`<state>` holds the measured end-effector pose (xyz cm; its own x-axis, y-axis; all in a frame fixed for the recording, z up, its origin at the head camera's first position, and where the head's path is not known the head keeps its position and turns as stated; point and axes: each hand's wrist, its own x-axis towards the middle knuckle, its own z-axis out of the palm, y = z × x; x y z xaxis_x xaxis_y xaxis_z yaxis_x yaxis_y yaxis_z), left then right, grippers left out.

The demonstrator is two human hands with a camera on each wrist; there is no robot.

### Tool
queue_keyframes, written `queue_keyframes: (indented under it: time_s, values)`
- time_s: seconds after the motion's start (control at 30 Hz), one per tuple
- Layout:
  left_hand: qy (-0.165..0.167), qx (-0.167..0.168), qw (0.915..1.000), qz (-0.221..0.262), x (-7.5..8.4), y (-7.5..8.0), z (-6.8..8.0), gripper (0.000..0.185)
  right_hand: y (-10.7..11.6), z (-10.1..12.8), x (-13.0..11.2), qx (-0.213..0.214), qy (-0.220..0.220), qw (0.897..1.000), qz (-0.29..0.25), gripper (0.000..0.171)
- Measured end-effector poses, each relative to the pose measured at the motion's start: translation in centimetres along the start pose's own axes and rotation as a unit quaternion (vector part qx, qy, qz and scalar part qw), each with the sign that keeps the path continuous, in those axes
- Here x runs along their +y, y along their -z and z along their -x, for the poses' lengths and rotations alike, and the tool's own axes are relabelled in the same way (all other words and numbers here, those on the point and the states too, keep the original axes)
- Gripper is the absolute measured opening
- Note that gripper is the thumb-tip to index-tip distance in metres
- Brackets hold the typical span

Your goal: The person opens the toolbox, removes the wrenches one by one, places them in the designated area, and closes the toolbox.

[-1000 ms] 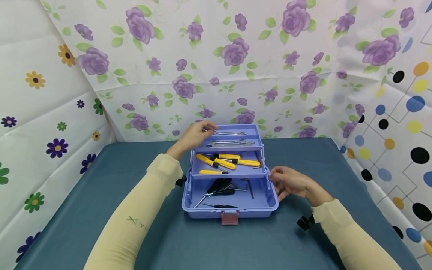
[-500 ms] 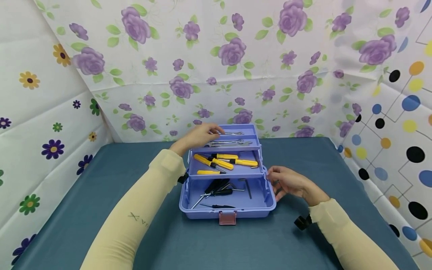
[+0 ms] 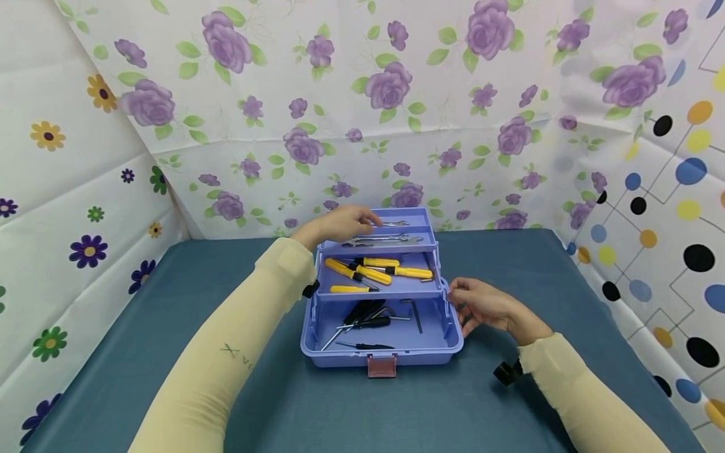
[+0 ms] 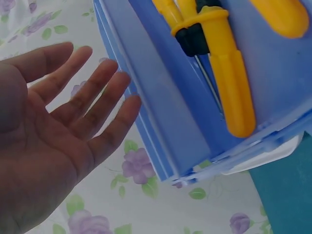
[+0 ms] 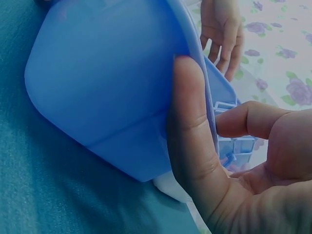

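A blue-purple toolbox (image 3: 334,360) stands with its stepped trays raised. My left hand (image 3: 344,224) reaches over the left part of the top tray (image 3: 427,238), above several wrenches (image 3: 391,238). In the left wrist view the fingers of that left hand (image 4: 73,107) are loosely extended and hold nothing. My right hand (image 3: 488,305) grips the box's right side rim, with a finger and the thumb on either side of the wall (image 5: 112,73) in the right wrist view. Yellow-handled screwdrivers (image 3: 412,272) lie in the middle tray, black-handled screwdrivers (image 3: 374,323) and hex keys (image 3: 417,316) in the bottom.
A reddish latch (image 3: 382,366) hangs at the box's front. The box stands on a table with a dark teal cloth (image 3: 255,390). Flower-patterned sheets (image 3: 306,148) rise behind and at the left, a dotted sheet (image 3: 671,239) at the right.
My left hand has moved right, farther over the top tray and its wrenches. The whole head view has shifted slightly. My right hand stays at the box's side rim.
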<state>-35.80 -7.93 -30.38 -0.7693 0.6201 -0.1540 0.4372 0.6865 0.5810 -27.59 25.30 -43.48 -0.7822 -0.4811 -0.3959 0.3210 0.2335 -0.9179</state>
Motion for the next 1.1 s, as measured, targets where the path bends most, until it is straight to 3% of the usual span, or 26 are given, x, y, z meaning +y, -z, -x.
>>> queue_keyframes:
  time_s: [0.17, 0.47, 1.1]
  values:
    - [0.0, -0.048, 0.9987, -0.016, 0.7, 0.2, -0.5, 0.04, -0.1, 0.1, 0.0, 0.004, -0.005, 1.0, 0.0, 0.023]
    - [0.015, -0.098, 0.9944, -0.035, 1.7, 0.0, -0.9, 0.042, -0.3, 0.2, 0.0, -0.002, 0.002, 1.0, 0.0, 0.024]
    - [0.044, -0.138, 0.9877, -0.06, 2.4, 0.0, -1.8, 0.044, -0.1, 0.1, 0.2, 0.0, 0.006, 1.0, 0.001, 0.022]
